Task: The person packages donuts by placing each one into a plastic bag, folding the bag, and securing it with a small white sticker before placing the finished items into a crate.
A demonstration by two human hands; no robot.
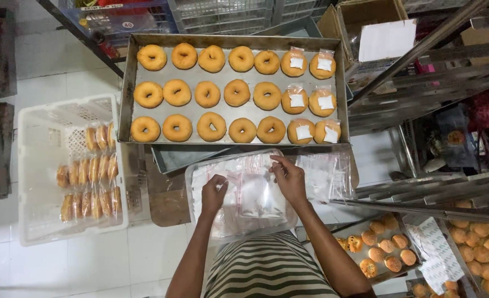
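A clear plastic bag [260, 194] is hanging between the person's two hands, thin, see-through and slightly crinkled, with light glaring off its front. The right hand [289, 177] is pinching the bag's top edge, thumb and fingers closed together on the film, while the left hand [214, 193] is curling its fingers shut on the bag's left edge, a little lower. The bag is sitting over a pile of loose clear bags [321, 175] lying in a shallow tray [191, 177] right in front of the person's striped shirt [266, 267].

Just beyond the hands, a large metal baking tray [126, 88] is holding three rows of golden ring doughnuts [212, 126]; the two columns at the right end are already sitting in small clear wrappers with white labels [303, 132]. To the left, a white plastic crate [40, 165] is holding rows of wrapped pastries standing on edge. At lower right, more small round pastries [385, 254] are lying on trays in a metal rack.
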